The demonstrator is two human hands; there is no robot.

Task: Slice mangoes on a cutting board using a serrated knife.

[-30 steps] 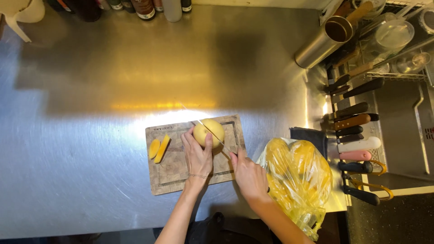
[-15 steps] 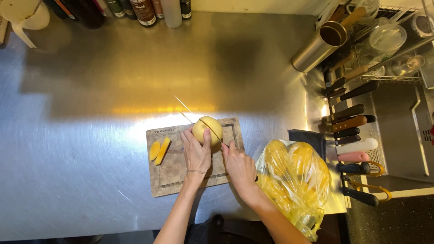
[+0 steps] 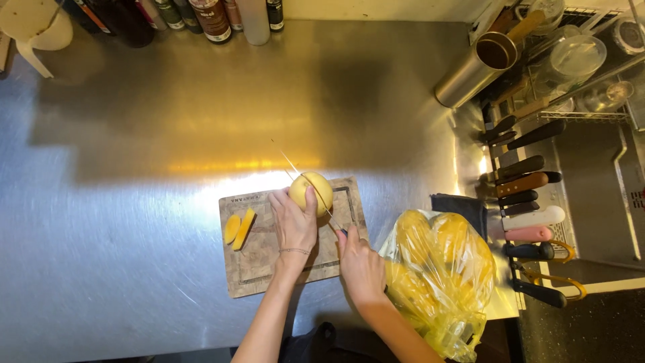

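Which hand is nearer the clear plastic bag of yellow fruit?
Right. The right hand grips the knife just left of the clear plastic bag of yellow fruit; the left hand sits farther left, holding the round yellow fruit.

Clear yellow-tinted plastic bag (image 3: 440, 279) of yellow fruit right of board, labelled dark bottles (image 3: 211, 17) along back edge
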